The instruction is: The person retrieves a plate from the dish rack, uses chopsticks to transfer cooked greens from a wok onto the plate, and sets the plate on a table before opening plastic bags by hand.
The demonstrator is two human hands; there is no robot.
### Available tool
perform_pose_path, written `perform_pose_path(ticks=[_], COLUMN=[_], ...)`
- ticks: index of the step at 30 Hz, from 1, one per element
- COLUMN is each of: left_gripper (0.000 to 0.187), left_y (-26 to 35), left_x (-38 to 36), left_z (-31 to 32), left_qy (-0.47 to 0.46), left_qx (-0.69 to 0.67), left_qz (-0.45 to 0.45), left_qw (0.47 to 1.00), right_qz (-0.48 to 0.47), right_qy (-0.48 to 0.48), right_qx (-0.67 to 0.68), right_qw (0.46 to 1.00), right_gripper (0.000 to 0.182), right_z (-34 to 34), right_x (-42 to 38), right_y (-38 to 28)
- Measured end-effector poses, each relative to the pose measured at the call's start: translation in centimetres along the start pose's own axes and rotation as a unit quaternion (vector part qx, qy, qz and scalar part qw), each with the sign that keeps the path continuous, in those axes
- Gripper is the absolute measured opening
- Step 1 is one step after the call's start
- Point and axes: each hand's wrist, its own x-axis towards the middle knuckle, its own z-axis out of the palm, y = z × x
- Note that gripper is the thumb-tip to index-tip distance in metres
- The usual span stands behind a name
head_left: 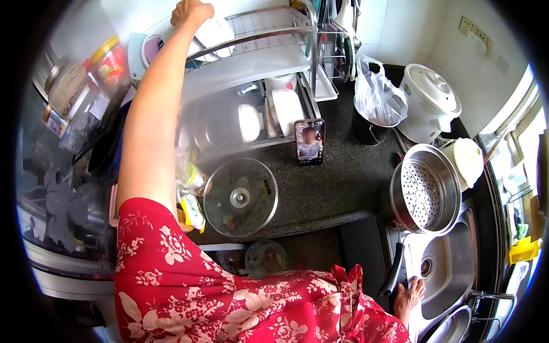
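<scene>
A white dish [214, 35] is held in the upper tier of the rack [271, 35], toward its left end. Over it the left hand [192, 12] is reached, the arm stretched up from a red flowered sleeve [150, 240]. Its fingers are seen curled, but whether anything is pinched by them cannot be told (the fingertips are hidden). The right hand [409, 296] is laid low at the near edge of the sink [457, 266], with its fingers somewhat spread and nothing seen in its grasp; a black handle [393, 271] is found just beside it.

On the rack's lower tier, white bowls [287, 111] are kept behind a clouded cover [214, 120]. In front of it a phone [309, 143] is stood upright (a person is shown on its screen). A glass lid [257, 214] is set on the dark counter [337, 186], with packets [193, 212] crowded at its left. To the right, a steel steamer [432, 194] with a holed base is placed by the sink's far end. Beyond it are seen a black bucket [369, 128], topped by a plastic bag [380, 94], and a lidded white cooker [423, 111].
</scene>
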Motion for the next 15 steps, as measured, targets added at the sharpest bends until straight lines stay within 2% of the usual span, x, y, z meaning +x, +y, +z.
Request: perform_pose_path(ticks=[3,4,8,10,13,14,15], left_gripper=[0.035,0.031,0.039,0.056,0.061,0.073,0.073], left_y=[-0.7,-1.0,-2.5,-3.3,-2.5,1.1,1.1], left_x=[0.6,0.7,2.2,3.0,3.0,0.5,1.0], left_z=[0.4,0.9,2.4,4.6,3.3,-1.0,-1.3], left_qy=[-0.003,0.027,-0.01,0.163,0.131,0.038,0.037], left_qx=[-0.057,-0.076,-0.087,-0.14,-0.104,-0.146,-0.146], left_qz=[-0.014,-0.007,0.0,0.041,0.028,-0.091,-0.09], left_qw=[0.998,0.997,0.996,0.976,0.985,0.984,0.984], right_qz=[-0.022,-0.002,-0.001,0.01,0.008,0.009,0.003], right_qy=[0.048,-0.012,-0.015,-0.025,-0.02,-0.021,0.005], right_qx=[-0.029,-0.007,-0.023,-0.024,-0.029,-0.029,-0.043], right_qw=[0.998,1.0,1.0,0.999,0.999,0.999,0.999], right_gripper=[0.062,0.066,0.066,0.066,0.066,0.066,0.064], right_z=[0.5,-0.1,-0.2,-0.3,-0.1,0.1,0.4], right_x=[0.0,0.2,0.3,0.2,0.2,0.1,0.0], right_y=[0.1,-0.1,-0.2,-0.4,-0.1,-0.1,-0.1])
